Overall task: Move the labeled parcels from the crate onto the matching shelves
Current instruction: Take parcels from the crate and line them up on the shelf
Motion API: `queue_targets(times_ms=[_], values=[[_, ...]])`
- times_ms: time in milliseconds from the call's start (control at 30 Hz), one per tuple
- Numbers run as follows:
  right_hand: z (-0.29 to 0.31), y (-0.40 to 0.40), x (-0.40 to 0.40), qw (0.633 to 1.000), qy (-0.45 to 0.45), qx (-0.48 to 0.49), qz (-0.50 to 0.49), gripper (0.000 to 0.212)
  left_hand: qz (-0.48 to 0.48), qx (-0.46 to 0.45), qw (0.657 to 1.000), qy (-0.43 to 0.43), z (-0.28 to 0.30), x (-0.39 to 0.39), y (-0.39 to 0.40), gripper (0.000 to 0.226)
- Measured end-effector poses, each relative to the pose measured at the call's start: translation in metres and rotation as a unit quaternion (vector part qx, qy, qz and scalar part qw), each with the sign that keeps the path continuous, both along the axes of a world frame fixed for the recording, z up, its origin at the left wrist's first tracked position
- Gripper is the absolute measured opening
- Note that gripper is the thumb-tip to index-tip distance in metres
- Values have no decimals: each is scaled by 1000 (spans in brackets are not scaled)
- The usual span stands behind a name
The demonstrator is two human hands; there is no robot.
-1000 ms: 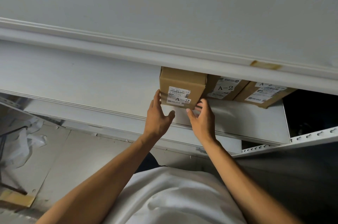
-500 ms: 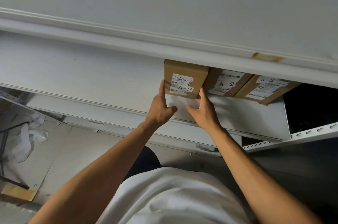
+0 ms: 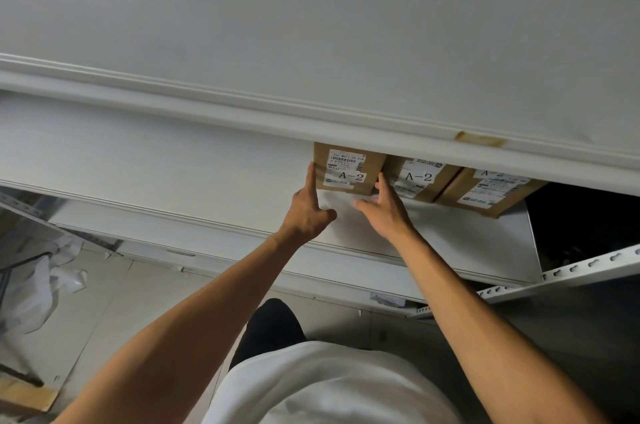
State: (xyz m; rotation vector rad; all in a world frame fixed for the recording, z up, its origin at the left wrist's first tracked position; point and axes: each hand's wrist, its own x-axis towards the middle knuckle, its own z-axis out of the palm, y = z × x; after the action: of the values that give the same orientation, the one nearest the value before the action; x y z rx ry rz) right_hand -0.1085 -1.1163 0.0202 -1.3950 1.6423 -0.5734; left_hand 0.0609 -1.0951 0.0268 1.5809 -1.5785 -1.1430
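Observation:
A brown cardboard parcel [image 3: 348,167] with a white label reading A-2 stands on the white shelf [image 3: 433,229], partly under the shelf above. My left hand [image 3: 308,208] has its fingertips against the parcel's left side. My right hand [image 3: 384,212] touches its right lower corner with the fingers spread. Two more A-2 parcels sit to the right: one [image 3: 419,179] pressed against the first, another [image 3: 491,191] angled beyond it. The crate is out of view.
The upper shelf's front edge [image 3: 311,118] overhangs the parcels and bears a tan tape patch [image 3: 479,139]. A perforated shelf post [image 3: 571,271] runs along the right. White plastic wrapping [image 3: 41,285] lies on the tiled floor at left.
The leftmost parcel has slid further back on the shelf, up against the neighbouring A-2 parcel. Both hands followed it forward, and my grip has loosened to fingertip contact.

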Motion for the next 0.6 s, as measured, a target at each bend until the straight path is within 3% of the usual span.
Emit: queue_targets(times_ms=[67, 200, 267, 433, 600], values=[[1, -1, -2, 1000, 2, 5, -1, 65, -3, 16, 1000, -17, 0, 2, -1, 104], [2, 8, -2, 998, 40, 38, 17, 83, -12, 31, 998, -56, -1, 8, 1, 100], [1, 17, 1, 995, 65, 51, 46, 84, -37, 44, 991, -118, -6, 12, 6, 97], [-2, 38, 18, 959, 211, -15, 187, 76, -57, 77, 926, -366, -15, 28, 31, 77], [0, 55, 47, 903, 292, -69, 308, 69, -30, 106, 885, -453, -15, 67, 75, 70]])
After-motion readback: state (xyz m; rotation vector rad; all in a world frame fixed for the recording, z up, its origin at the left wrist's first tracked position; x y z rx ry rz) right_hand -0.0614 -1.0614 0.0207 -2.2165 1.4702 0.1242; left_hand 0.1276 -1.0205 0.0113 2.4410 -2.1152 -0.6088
